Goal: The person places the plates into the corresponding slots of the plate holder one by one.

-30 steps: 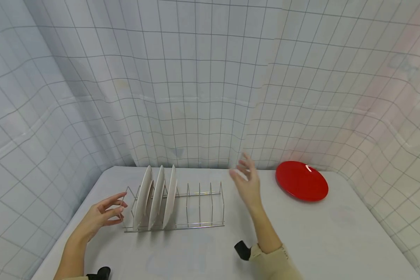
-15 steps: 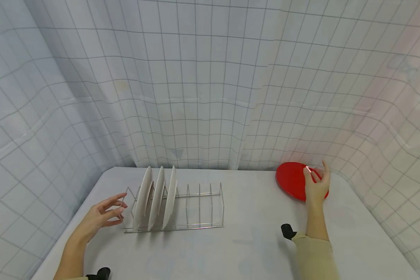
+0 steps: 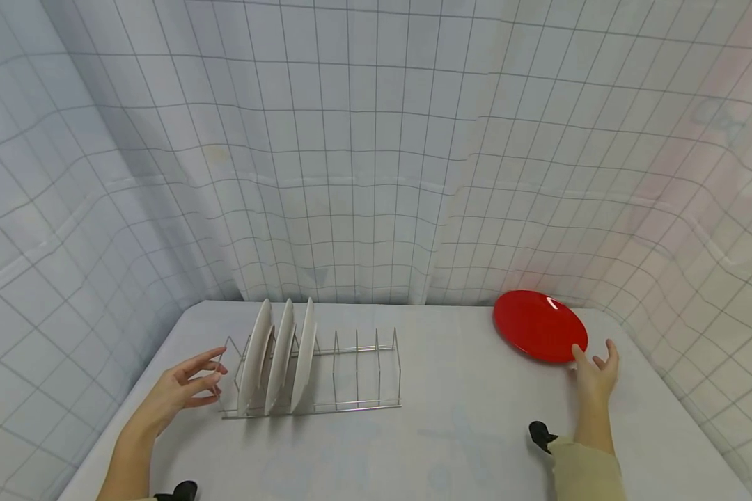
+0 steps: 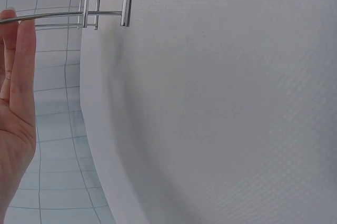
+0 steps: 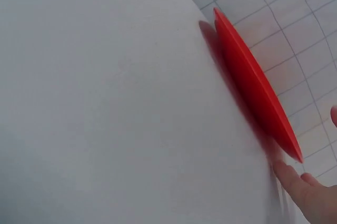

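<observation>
In the head view, my left hand [image 3: 172,390] is at the left end of a wire plate rack [image 3: 357,403], fingertips touching the end wire. The left wrist view has its fingers [image 4: 22,71] nearly straight, their tips against the wire. Three white plates [image 3: 303,355] stand on edge in the rack's left half. A glossy red plate [image 3: 535,325] lies flat at the back right of the table. My right hand [image 3: 595,379] is at its near right rim, fingers spread and thumb tip right at the edge. In the right wrist view, a fingertip is close under the red plate's rim [image 5: 258,87].
The white table [image 3: 451,424] carries the rack on the left and the red plate on the right. White curtains [image 3: 363,174] with a grid pattern hang close around its back and sides. The rack's right slots [image 3: 366,362] hold no plates.
My right hand has moved right from beside the rack, passed over the red plate, and come down to its near right rim. My left hand and the rack have stayed put.
</observation>
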Demonstrator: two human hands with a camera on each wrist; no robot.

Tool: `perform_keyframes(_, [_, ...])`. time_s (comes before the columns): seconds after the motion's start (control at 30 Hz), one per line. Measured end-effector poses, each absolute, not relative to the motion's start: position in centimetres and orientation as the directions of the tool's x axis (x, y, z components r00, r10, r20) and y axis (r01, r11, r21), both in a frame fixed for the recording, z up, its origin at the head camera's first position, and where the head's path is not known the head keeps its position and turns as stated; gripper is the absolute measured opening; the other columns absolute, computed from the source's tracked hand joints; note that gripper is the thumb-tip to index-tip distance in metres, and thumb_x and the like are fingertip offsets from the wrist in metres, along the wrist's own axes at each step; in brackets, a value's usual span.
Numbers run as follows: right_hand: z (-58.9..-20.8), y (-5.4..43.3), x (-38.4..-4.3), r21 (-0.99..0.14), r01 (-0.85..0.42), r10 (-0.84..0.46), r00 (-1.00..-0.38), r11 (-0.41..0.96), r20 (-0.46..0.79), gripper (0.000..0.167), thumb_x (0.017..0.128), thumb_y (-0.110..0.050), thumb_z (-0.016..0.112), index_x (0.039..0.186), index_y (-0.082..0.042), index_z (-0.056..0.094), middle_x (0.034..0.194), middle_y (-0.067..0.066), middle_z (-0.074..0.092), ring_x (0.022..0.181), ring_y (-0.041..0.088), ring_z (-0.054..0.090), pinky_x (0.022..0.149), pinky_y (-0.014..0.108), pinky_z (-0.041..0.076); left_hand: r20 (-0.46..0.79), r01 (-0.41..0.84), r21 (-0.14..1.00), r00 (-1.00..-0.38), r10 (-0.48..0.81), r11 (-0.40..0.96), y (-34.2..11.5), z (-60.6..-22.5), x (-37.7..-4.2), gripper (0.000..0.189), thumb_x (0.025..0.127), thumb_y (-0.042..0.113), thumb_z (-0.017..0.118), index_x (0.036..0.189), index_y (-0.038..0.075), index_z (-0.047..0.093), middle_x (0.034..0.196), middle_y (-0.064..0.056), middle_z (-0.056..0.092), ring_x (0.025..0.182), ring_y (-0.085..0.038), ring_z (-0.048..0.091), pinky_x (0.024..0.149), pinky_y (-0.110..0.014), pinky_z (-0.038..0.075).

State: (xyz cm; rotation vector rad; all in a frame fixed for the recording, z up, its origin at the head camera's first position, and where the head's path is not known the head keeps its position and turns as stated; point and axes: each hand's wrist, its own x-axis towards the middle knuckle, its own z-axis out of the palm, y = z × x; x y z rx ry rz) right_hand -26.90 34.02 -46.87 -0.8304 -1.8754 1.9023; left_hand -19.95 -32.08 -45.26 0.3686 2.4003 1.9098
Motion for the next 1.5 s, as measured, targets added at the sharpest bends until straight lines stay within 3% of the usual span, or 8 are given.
perform_keyframes(0.27, [-48.0, 33.6, -27.4, -0.899, 0.190, 0.358, -0.869, -0.396, -0.341, 0.088, 0.084, -0.021, 0.064, 0.145, -0.041, 0.004, 0.153, 0.000, -0.005, 0.090, 0.000, 0.055, 0.085, 0.027, 0.047, 0.103, 0.147, 0.970, -0.970, 0.218, 0.195, -32.0, -45.3, -20.0, 0.046, 0.094, 0.005, 0.048, 0.138, 0.015, 0.041, 0.102, 0.007, 0.057, 0.078, -0.012, 0.061, 0.072, -0.029, 0.054])
perform_keyframes(0.5, [-49.0, 33.3, -28.7, -0.954, 0.239, 0.423, -0.856, -0.183, -0.296, 0.088, 0.084, -0.023, 0.066, 0.148, -0.025, 0.006, 0.153, 0.005, -0.011, 0.127, 0.021, 0.029, 0.083, 0.016, 0.046, 0.105, 0.147, 0.971, -0.970, 0.220, 0.187, -32.0, -45.3, -19.9, 0.046, 0.094, 0.004, 0.048, 0.139, 0.013, 0.040, 0.102, 0.008, 0.057, 0.078, -0.011, 0.061, 0.072, -0.029, 0.054])
perform_keyframes(0.6, [-49.3, 33.1, -29.0, -0.962, 0.269, 0.478, -0.841, -0.037, -0.253, 0.084, 0.084, -0.025, 0.066, 0.148, -0.016, 0.012, 0.153, 0.009, -0.007, 0.136, 0.028, 0.014, 0.095, 0.027, 0.041, 0.106, 0.150, 0.970, -0.970, 0.219, 0.193, -32.0, -45.2, -19.9, 0.047, 0.094, 0.004, 0.048, 0.140, 0.008, 0.037, 0.102, 0.008, 0.056, 0.079, -0.011, 0.061, 0.072, -0.029, 0.054])
perform_keyframes(0.73, [-49.2, 32.7, -28.9, -0.950, 0.295, 0.539, -0.819, 0.104, -0.196, 0.079, 0.085, -0.025, 0.063, 0.146, -0.008, 0.017, 0.152, 0.016, 0.002, 0.138, 0.033, 0.004, 0.110, 0.043, 0.017, 0.110, 0.153, 0.969, -0.970, 0.218, 0.193, -32.0, -45.2, -19.9, 0.047, 0.094, 0.004, 0.048, 0.139, 0.007, 0.037, 0.102, 0.008, 0.057, 0.078, -0.011, 0.061, 0.072, -0.029, 0.054])
perform_keyframes(0.83, [-49.3, 32.5, -28.7, -0.957, 0.274, 0.547, -0.818, 0.099, -0.178, 0.078, 0.086, -0.020, 0.062, 0.147, -0.008, 0.015, 0.151, 0.018, 0.004, 0.138, 0.033, 0.008, 0.110, 0.041, 0.016, 0.108, 0.151, 0.970, -0.970, 0.217, 0.191, -32.1, -45.2, -19.9, 0.047, 0.094, 0.004, 0.048, 0.139, 0.008, 0.038, 0.101, 0.008, 0.057, 0.078, -0.011, 0.061, 0.072, -0.029, 0.054])
perform_keyframes(1.07, [-49.6, 32.6, -27.8, -0.973, 0.217, 0.452, -0.862, -0.080, -0.229, 0.080, 0.088, -0.008, 0.059, 0.148, -0.016, 0.007, 0.152, 0.014, 0.002, 0.135, 0.027, 0.016, 0.093, 0.020, 0.038, 0.100, 0.144, 0.969, -0.972, 0.214, 0.200, -32.0, -45.2, -19.9, 0.048, 0.094, 0.004, 0.049, 0.140, 0.005, 0.035, 0.102, 0.009, 0.056, 0.078, -0.011, 0.061, 0.072, -0.029, 0.054])
perform_keyframes(1.4, [-48.7, 33.5, -26.2, -0.937, 0.260, 0.135, -0.946, -0.232, -0.296, 0.080, 0.089, -0.003, 0.056, 0.147, -0.029, 0.007, 0.151, -0.002, -0.015, 0.120, 0.010, 0.028, 0.088, 0.011, 0.041, 0.101, 0.143, 0.968, -0.973, 0.206, 0.205, -32.0, -45.2, -19.9, 0.047, 0.094, 0.004, 0.049, 0.139, 0.005, 0.036, 0.101, 0.010, 0.057, 0.078, -0.010, 0.061, 0.071, -0.029, 0.054])
perform_keyframes(1.5, [-48.4, 33.6, -26.0, -0.953, 0.222, 0.069, -0.968, -0.205, -0.240, 0.079, 0.090, -0.005, 0.056, 0.147, -0.032, 0.009, 0.151, -0.001, -0.003, 0.106, 0.001, 0.039, 0.084, 0.010, 0.043, 0.099, 0.142, 0.968, -0.973, 0.207, 0.206, -32.0, -45.2, -19.9, 0.047, 0.094, 0.005, 0.049, 0.139, 0.007, 0.037, 0.101, 0.010, 0.056, 0.079, -0.011, 0.061, 0.072, -0.029, 0.054])
